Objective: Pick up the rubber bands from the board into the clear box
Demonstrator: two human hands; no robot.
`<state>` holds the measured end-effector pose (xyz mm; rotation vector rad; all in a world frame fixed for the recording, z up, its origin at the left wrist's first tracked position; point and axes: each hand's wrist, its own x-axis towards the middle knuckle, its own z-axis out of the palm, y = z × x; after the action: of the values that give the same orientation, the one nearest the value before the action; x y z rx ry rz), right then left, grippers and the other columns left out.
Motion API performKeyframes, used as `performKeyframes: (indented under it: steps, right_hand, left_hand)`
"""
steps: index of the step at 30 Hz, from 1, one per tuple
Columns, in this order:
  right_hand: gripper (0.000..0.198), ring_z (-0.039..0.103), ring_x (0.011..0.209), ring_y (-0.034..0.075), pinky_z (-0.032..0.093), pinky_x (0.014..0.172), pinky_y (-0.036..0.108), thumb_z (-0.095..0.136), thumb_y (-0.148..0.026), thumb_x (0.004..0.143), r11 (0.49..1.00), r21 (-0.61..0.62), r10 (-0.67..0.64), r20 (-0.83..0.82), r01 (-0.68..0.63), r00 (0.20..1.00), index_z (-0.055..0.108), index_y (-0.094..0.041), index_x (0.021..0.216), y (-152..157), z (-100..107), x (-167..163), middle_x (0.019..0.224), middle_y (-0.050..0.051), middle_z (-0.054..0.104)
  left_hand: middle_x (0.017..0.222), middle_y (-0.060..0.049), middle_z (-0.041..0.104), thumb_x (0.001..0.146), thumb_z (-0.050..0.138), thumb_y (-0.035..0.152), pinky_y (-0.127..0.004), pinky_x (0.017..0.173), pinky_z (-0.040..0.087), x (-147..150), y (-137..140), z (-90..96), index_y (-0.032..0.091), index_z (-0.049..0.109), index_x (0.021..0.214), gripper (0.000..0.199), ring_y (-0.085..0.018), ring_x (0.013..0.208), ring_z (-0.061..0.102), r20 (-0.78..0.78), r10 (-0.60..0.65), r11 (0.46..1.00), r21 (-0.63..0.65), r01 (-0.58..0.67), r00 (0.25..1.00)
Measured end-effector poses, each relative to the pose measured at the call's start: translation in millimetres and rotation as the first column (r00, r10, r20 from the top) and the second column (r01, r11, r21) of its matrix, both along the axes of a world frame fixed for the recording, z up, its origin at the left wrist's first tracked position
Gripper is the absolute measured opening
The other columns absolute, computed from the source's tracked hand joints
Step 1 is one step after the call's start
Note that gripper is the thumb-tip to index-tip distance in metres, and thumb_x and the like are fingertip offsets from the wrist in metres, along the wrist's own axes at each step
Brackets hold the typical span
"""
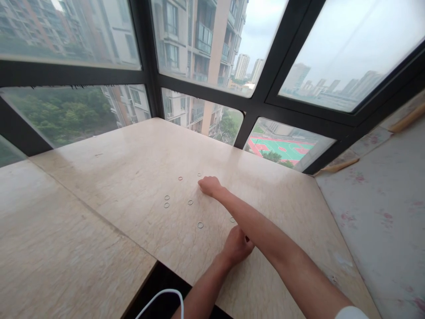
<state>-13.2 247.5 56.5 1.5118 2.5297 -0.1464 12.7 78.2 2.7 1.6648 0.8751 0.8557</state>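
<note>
My right hand [210, 186] is stretched out over the stone slab, its fingers curled together and pointing left. Just beyond its fingertips lies a thin pale ring [199, 173], and a red ring [180, 180] is a little to the left. Any small item in its fingers is hidden. My left hand [238, 244] is closed, nearer to me, partly under my right forearm. A small dark patch shows at its fingers; I cannot tell what it is. One ring [231, 221] lies just above its knuckles, partly covered by the forearm.
More thin rings lie flat to the left: a stacked-looking pair, one ring [167, 199] above another ring [166, 207], then a ring [190, 204] and a nearer ring [200, 227]. A white cable [166, 291] crosses a dark gap at the slab's front. Windows and a papered wall [372, 221] border the slab [109, 186].
</note>
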Motion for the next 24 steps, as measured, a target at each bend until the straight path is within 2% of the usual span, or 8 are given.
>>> performKeyframes:
  steps: [4, 9, 12, 16, 19, 22, 23, 24]
  right_hand:
    - [0.028, 0.061, 0.103, 0.028, 0.046, 0.08, 0.039, 0.04, -0.009, 0.088, 0.998, 0.038, 0.048, 0.028, -0.049, 0.998, 0.067, -0.012, 0.095, -5, 0, 11, 0.107, 0.019, 0.066]
    - [0.021, 0.062, 0.101, 0.028, 0.045, 0.08, 0.038, 0.046, -0.014, 0.087, 0.999, 0.045, 0.027, -0.003, -0.027, 1.0, 0.066, -0.012, 0.095, -14, 0, 32, 0.104, 0.019, 0.067]
    - [0.016, 0.064, 0.096, 0.028, 0.045, 0.078, 0.037, 0.054, -0.019, 0.083, 0.999, 0.034, -0.02, -0.075, 0.023, 0.997, 0.067, -0.013, 0.09, -26, 0, 47, 0.1, 0.018, 0.068]
    - [0.014, 0.066, 0.083, 0.023, 0.046, 0.072, 0.031, 0.055, -0.021, 0.079, 0.991, 0.014, -0.122, -0.273, 0.131, 0.954, 0.066, -0.016, 0.086, -52, 6, 73, 0.085, 0.011, 0.071]
    - [0.016, 0.062, 0.06, 0.013, 0.045, 0.059, 0.022, 0.049, -0.023, 0.082, 0.975, -0.051, -0.214, -0.454, 0.215, 0.865, 0.063, -0.016, 0.087, -77, 13, 100, 0.064, 0.002, 0.067]
    - [0.023, 0.05, 0.041, 0.008, 0.038, 0.043, 0.017, 0.041, -0.029, 0.087, 0.948, -0.121, -0.309, -0.585, 0.295, 0.75, 0.058, -0.015, 0.091, -108, 23, 131, 0.054, -0.003, 0.06]
    - [0.024, 0.046, 0.038, 0.007, 0.036, 0.039, 0.017, 0.04, -0.033, 0.088, 0.932, -0.157, -0.347, -0.651, 0.327, 0.676, 0.056, -0.015, 0.091, -120, 26, 141, 0.053, -0.004, 0.057]
    - [0.024, 0.041, 0.035, 0.006, 0.033, 0.036, 0.016, 0.041, -0.036, 0.087, 0.911, -0.21, -0.389, -0.729, 0.356, 0.564, 0.054, -0.016, 0.089, -133, 28, 152, 0.05, -0.006, 0.054]
  left_hand:
    - [0.055, 0.001, 0.044, 0.067, 0.051, 0.012, -0.025, 0.05, 0.027, 2, 1, 0.0, 0.018, 0.037, 0.055, 0.019, -0.01, 0.055, 0.039, -0.033, 0.076, 0.993, 0.091, -0.073, 0.997]
    - [0.061, 0.0, 0.049, 0.072, 0.049, 0.012, -0.024, 0.054, 0.033, 1, 2, 2.8, 0.017, 0.046, 0.058, 0.015, -0.011, 0.058, 0.043, -0.041, 0.068, 0.986, 0.156, -0.061, 0.997]
    - [0.069, -0.002, 0.055, 0.074, 0.048, 0.011, -0.025, 0.059, 0.037, -1, 2, 3.6, 0.016, 0.056, 0.065, 0.013, -0.013, 0.064, 0.049, -0.015, 0.061, 0.981, 0.187, -0.057, 0.998]
    - [0.075, -0.003, 0.06, 0.075, 0.051, 0.01, -0.025, 0.064, 0.042, -1, 1, 0.6, 0.015, 0.066, 0.079, 0.017, -0.013, 0.066, 0.053, -0.006, 0.082, 0.982, 0.172, -0.08, 0.997]
    - [0.078, -0.004, 0.062, 0.077, 0.052, 0.012, -0.026, 0.067, 0.044, 0, 1, -2.1, 0.016, 0.069, 0.085, 0.019, -0.013, 0.067, 0.056, -0.017, 0.093, 0.981, 0.17, -0.088, 0.996]
    - [0.077, -0.003, 0.062, 0.078, 0.052, 0.013, -0.026, 0.068, 0.044, 0, 2, -2.3, 0.017, 0.069, 0.085, 0.019, -0.013, 0.068, 0.056, -0.032, 0.099, 0.978, 0.185, -0.092, 0.995]
    - [0.077, -0.002, 0.062, 0.078, 0.052, 0.013, -0.026, 0.067, 0.044, -1, 2, -1.9, 0.017, 0.069, 0.085, 0.019, -0.012, 0.068, 0.056, -0.035, 0.101, 0.978, 0.189, -0.092, 0.994]
    - [0.076, -0.002, 0.062, 0.079, 0.052, 0.014, -0.025, 0.067, 0.044, -1, 2, -1.2, 0.017, 0.069, 0.085, 0.018, -0.012, 0.067, 0.055, -0.039, 0.102, 0.977, 0.192, -0.092, 0.994]
